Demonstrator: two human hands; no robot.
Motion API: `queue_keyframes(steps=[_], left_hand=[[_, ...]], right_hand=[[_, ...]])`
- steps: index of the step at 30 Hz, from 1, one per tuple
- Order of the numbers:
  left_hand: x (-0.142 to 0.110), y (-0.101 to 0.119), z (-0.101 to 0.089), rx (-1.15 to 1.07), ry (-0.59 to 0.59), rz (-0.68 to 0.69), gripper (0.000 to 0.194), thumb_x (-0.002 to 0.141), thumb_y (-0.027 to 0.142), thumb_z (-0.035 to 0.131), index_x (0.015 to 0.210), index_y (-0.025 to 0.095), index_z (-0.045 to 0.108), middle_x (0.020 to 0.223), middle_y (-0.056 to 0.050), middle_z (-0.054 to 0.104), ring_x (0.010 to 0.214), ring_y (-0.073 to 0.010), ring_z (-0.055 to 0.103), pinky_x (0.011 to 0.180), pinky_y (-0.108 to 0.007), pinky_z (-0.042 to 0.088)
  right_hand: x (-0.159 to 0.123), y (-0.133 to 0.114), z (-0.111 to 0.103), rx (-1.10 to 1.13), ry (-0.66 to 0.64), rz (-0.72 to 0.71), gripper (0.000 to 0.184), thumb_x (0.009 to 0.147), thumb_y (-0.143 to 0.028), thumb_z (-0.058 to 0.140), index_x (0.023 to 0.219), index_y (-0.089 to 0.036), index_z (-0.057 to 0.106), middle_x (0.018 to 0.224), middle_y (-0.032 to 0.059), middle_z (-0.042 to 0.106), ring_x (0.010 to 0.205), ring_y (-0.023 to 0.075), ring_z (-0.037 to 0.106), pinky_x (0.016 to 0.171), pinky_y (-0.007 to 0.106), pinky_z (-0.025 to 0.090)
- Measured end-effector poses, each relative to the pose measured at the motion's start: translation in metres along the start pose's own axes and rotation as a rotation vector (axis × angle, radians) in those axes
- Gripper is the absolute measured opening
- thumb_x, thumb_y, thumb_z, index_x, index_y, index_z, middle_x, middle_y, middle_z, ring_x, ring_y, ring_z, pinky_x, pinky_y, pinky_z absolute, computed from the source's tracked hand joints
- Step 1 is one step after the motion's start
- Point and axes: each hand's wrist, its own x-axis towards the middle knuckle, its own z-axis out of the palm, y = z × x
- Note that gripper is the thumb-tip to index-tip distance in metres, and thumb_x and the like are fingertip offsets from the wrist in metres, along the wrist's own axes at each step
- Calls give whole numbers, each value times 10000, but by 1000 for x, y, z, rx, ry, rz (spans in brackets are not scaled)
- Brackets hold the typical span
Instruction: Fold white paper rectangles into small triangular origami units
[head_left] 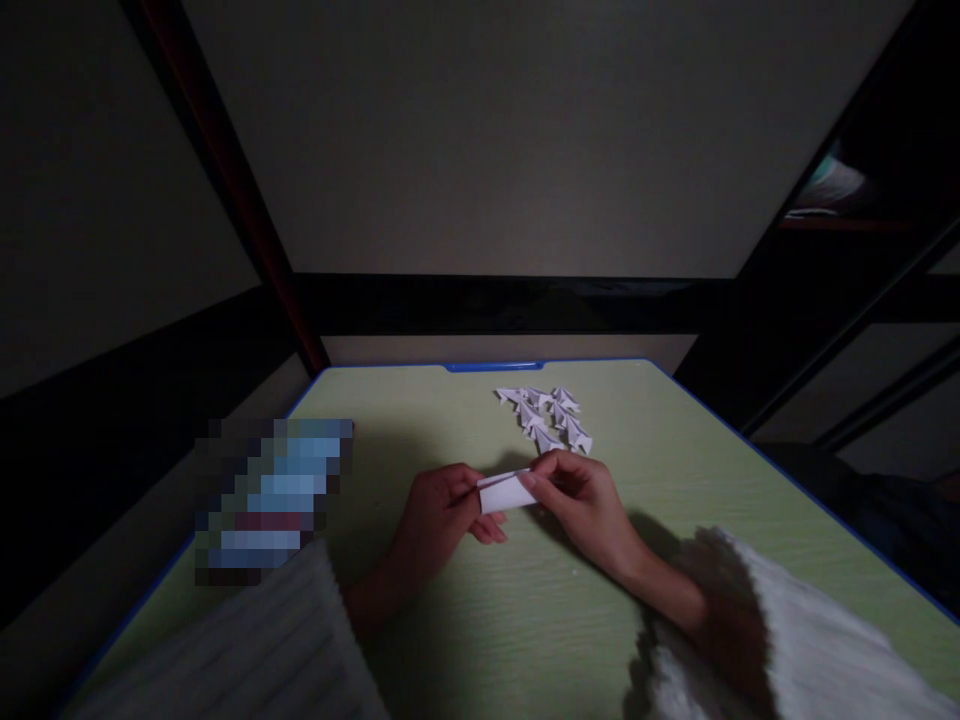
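Observation:
Between my two hands is a small folded piece of white paper [506, 493], a narrow rectangle with a fold along its upper edge. My left hand [442, 515] grips its left end, some fingers showing underneath. At the right end, my right hand [589, 505] pinches it, thumb on the near face. The paper is held just above the table, slightly tilted up to the right. Just beyond my hands lie several folded white paper pieces [529, 415] with pointed shapes, grouped in two slanting rows.
The pale green table [480, 640] has a blue edge and a blue handle-like strip [495, 367] at its far side. A blurred-out flat object [277, 500] lies at the left. Behind the table stands a large light panel [480, 140]; a dark shelf is at the right.

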Motion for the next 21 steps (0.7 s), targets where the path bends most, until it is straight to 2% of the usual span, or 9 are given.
queue_keyframes(steps=[5,11,17,21], left_hand=[[-1,0,0,-55,-3,7,253,643,353,543,656,103,577,565,-52,654,497,-160,626,433,-208,479],[-1,0,2,-25,36,13,164,567,229,642,690,123,622,601,-24,676,544,-162,635,533,-229,505],[-1,2,3,-137,77,-27,160,509,212,678,630,116,632,582,1,672,538,-150,628,557,-230,516],[0,3,2,-136,78,-21,173,503,228,687,623,114,636,584,1,671,543,-150,627,564,-238,519]], right_hand=[[-2,-1,1,-87,86,-17,203,659,-304,572,549,-148,505,510,-21,477,468,79,398,422,199,328],[-2,-1,1,-82,76,0,188,663,-290,578,562,-139,531,495,-26,489,450,67,396,415,192,321],[1,-4,3,144,42,176,185,539,-257,672,561,-133,538,483,-42,516,425,51,417,411,183,315],[0,-4,4,191,60,235,201,506,-230,690,504,-127,518,456,-53,497,398,37,382,394,176,275]])
